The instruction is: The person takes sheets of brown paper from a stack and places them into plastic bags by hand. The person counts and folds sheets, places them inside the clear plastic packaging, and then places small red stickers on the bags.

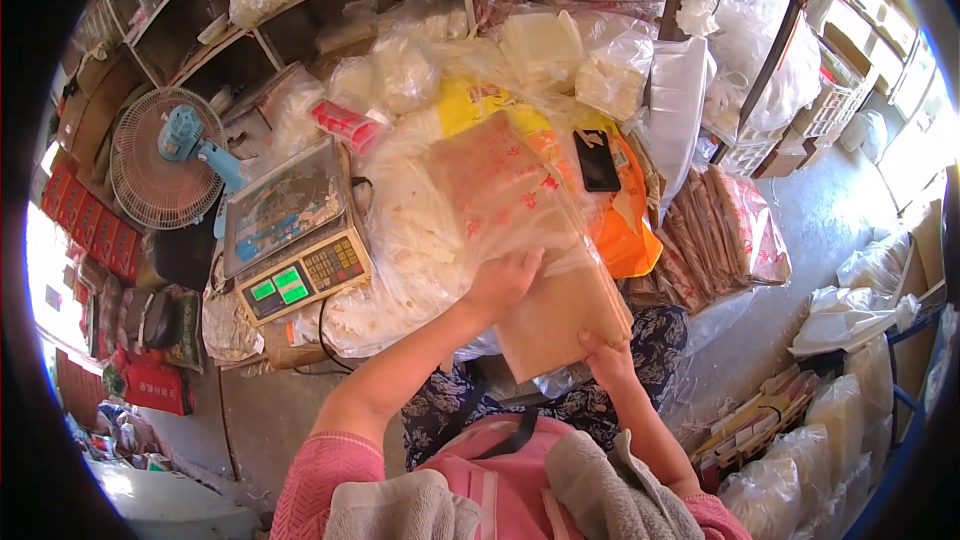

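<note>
In front of me, a stack of brown paper sheets (559, 309) sits partly inside a clear plastic bag (499, 191) printed with red characters. The stack's near end sticks out of the bag above my lap. My left hand (508, 279) lies on top of the stack with curled fingers, gripping the bag around its mouth. At the near right corner, my right hand (609, 360) holds the brown stack, thumb on top and the other fingers hidden beneath. The bag's far end rests on plastic wrapping and yellow packaging (471, 106).
A digital scale (300, 240) with lit green displays stands to the left, beside a blue fan (180, 142). A black phone (597, 159) lies on an orange bag (628, 229). Bagged brown stacks (709, 232) sit at right. Shelves (259, 49) rise behind.
</note>
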Action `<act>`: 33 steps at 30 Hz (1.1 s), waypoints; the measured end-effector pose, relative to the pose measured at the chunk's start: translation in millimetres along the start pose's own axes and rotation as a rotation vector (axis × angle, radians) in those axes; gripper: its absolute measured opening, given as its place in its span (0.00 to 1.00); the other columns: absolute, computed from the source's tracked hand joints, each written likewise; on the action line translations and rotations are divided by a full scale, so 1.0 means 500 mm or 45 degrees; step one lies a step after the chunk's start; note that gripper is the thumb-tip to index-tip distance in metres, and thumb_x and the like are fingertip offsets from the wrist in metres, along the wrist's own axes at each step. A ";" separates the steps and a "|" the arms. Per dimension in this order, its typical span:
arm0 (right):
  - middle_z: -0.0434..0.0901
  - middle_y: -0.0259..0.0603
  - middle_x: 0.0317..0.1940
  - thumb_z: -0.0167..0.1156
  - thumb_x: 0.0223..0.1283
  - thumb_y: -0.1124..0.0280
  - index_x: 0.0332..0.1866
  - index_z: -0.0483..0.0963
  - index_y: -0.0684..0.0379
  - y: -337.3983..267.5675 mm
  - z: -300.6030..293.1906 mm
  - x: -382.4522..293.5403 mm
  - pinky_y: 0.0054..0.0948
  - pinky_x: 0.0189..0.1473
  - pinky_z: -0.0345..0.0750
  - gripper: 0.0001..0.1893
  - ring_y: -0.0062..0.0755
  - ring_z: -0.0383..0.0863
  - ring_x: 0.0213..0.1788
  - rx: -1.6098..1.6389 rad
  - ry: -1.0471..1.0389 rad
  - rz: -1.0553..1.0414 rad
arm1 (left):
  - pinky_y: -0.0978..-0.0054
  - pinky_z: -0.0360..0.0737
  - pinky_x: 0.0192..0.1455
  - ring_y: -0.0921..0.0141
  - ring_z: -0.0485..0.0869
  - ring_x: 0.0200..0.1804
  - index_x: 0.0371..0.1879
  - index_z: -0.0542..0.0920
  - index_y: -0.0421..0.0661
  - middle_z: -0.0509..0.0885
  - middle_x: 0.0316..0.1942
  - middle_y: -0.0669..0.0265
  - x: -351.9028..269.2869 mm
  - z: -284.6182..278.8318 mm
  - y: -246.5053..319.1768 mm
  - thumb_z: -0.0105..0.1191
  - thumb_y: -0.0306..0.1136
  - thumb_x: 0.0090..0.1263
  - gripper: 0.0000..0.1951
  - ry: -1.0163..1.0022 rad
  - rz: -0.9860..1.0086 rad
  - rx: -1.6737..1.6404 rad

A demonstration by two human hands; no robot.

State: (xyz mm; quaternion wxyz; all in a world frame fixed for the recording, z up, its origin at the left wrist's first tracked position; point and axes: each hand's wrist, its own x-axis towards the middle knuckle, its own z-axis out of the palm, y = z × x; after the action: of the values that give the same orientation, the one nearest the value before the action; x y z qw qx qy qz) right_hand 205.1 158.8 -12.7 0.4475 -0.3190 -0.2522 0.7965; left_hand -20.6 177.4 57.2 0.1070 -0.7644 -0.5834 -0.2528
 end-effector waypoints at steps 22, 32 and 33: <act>0.75 0.34 0.49 0.59 0.51 0.85 0.60 0.66 0.64 -0.054 -0.028 0.020 0.25 0.50 0.74 0.27 0.25 0.75 0.50 -0.329 -0.184 -0.120 | 0.70 0.79 0.27 0.63 0.82 0.30 0.48 0.75 0.42 0.81 0.29 0.61 0.039 0.041 0.037 0.53 0.30 0.61 0.16 0.062 0.288 -0.341; 0.79 0.40 0.38 0.50 0.63 0.75 0.47 0.69 0.62 0.008 0.043 0.085 0.31 0.39 0.81 0.09 0.31 0.82 0.37 0.121 -0.188 0.132 | 0.70 0.80 0.31 0.63 0.82 0.31 0.48 0.73 0.37 0.80 0.32 0.58 -0.002 0.007 0.100 0.53 0.30 0.61 0.17 -0.144 0.141 -0.199; 0.79 0.40 0.37 0.48 0.65 0.73 0.47 0.69 0.63 0.015 0.058 0.061 0.31 0.39 0.81 0.08 0.32 0.82 0.36 0.052 -0.126 0.281 | 0.70 0.80 0.31 0.62 0.82 0.31 0.47 0.73 0.37 0.80 0.32 0.58 -0.016 0.003 0.097 0.53 0.30 0.60 0.17 -0.262 0.159 -0.202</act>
State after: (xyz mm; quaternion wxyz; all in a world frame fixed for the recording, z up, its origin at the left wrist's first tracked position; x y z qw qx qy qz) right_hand 167.6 178.9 -7.0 0.3505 -0.2960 -0.2210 0.8606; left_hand 24.3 157.2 58.0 0.0014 -0.8271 -0.5208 -0.2114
